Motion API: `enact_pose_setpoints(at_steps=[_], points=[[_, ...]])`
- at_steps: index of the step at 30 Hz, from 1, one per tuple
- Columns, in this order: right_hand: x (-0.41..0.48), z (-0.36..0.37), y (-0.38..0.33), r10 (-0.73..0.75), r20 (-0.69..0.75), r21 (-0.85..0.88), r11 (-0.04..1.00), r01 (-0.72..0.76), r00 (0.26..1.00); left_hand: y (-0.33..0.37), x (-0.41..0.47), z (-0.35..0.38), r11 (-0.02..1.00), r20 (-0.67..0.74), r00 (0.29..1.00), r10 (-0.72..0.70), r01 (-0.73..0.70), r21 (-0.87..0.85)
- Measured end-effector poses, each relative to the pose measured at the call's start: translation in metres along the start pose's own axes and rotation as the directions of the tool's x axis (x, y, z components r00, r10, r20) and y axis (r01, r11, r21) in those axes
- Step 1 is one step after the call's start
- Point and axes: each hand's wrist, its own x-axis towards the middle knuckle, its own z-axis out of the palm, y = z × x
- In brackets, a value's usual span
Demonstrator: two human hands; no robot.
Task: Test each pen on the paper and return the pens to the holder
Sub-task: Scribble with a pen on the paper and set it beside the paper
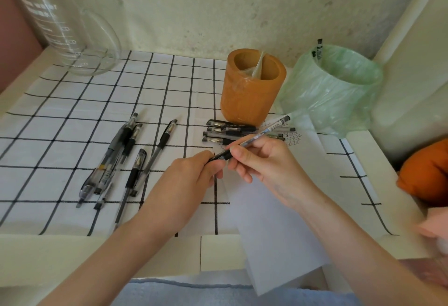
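My right hand (264, 162) grips a clear pen (266, 132) by its black grip, barrel slanting up to the right. My left hand (194, 174) pinches the pen's cap end (216, 157) right beside it. White paper (278, 208) with small scribbles near its top lies under both hands. The orange-brown holder (249, 92) stands behind, with only clear plastic inside. Several capped pens (225, 132) lie in a stack just in front of the holder. More pens (126, 155) lie loose on the left of the checked cloth.
A large glass beaker (70, 26) stands at the back left. A bin lined with a green bag (339, 87) holds two pens at the back right. An orange object (426, 172) sits at the right edge. The checked cloth (60, 123) covers the white desk.
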Motion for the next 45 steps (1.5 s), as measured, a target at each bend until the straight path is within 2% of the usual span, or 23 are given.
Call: enact_pose_setpoints(at_steps=[3, 5, 8, 10, 13, 16, 20, 25, 28, 31, 35, 37, 39, 41, 43, 45], points=[[0.000, 0.004, 0.003, -0.017, -0.032, 0.052, 0.998, 0.019, 0.999, 0.001, 0.000, -0.003, 0.999, -0.007, 1.000, 0.018, -0.018, -0.051], [0.001, 0.006, 0.002, -0.024, -0.077, 0.071, 0.997, 0.029, 0.997, 0.005, 0.002, -0.008, 0.999, -0.004, 0.999, 0.045, -0.045, 0.005], [0.003, 0.002, -0.003, 0.034, -0.217, 0.095, 0.995, -0.014, 0.975, 0.008, 0.005, -0.017, 0.970, -0.082, 0.996, 0.035, -0.015, 0.241], [0.005, -0.006, -0.007, 0.084, -0.284, 0.105, 0.993, -0.056, 0.955, 0.001, 0.007, -0.023, 0.910, -0.220, 0.965, 0.144, -0.042, 0.412], [0.008, -0.013, -0.011, 0.137, -0.267, 0.112, 0.988, -0.111, 0.954, -0.020, 0.012, -0.029, 0.778, -0.279, 0.908, 0.313, -0.076, 0.623], [0.008, -0.016, -0.011, 0.153, -0.232, 0.103, 0.986, -0.132, 0.961, -0.032, 0.013, -0.027, 0.713, -0.283, 0.928, 0.244, 0.026, 0.701], [0.008, -0.017, -0.009, 0.180, -0.238, 0.085, 0.983, -0.164, 0.954, -0.036, 0.013, -0.024, 0.650, -0.263, 0.942, 0.209, 0.067, 0.757], [0.011, -0.017, -0.010, 0.233, -0.228, 0.066, 0.972, -0.224, 0.945, -0.039, 0.017, -0.022, 0.672, -0.287, 0.944, 0.163, 0.107, 0.733], [0.011, -0.017, -0.009, 0.223, -0.214, 0.106, 0.973, -0.204, 0.951, -0.038, 0.018, -0.024, 0.726, -0.293, 0.944, 0.153, 0.094, 0.681], [0.012, -0.016, -0.010, 0.196, -0.191, 0.108, 0.978, -0.177, 0.962, -0.031, 0.017, -0.027, 0.843, -0.325, 0.935, 0.138, 0.061, 0.535], [0.011, -0.008, -0.008, 0.088, -0.148, -0.046, 0.994, -0.096, 0.985, -0.014, 0.015, -0.027, 0.962, -0.356, 0.920, 0.162, -0.068, 0.263], [0.010, -0.003, -0.005, -0.019, -0.091, -0.162, 0.987, 0.004, 0.996, -0.005, 0.015, -0.025, 0.996, -0.328, 0.941, 0.081, -0.065, 0.059], [0.007, 0.001, 0.000, -0.167, 0.005, -0.371, 0.915, 0.157, 0.986, 0.001, 0.015, -0.022, 0.987, -0.237, 0.971, -0.043, 0.004, -0.160], [0.006, 0.004, 0.004, -0.281, 0.112, -0.544, 0.785, 0.295, 0.953, 0.006, 0.014, -0.019, 0.941, -0.110, 0.987, -0.117, 0.075, -0.330], [0.007, 0.005, 0.008, -0.360, 0.172, -0.645, 0.663, 0.381, 0.917, 0.009, 0.012, -0.016, 0.905, -0.029, 0.991, -0.128, 0.105, -0.412], [0.008, 0.004, 0.009, -0.417, 0.154, -0.704, 0.590, 0.396, 0.896, 0.012, 0.011, -0.013, 0.896, -0.016, 0.994, -0.112, 0.094, -0.434]])
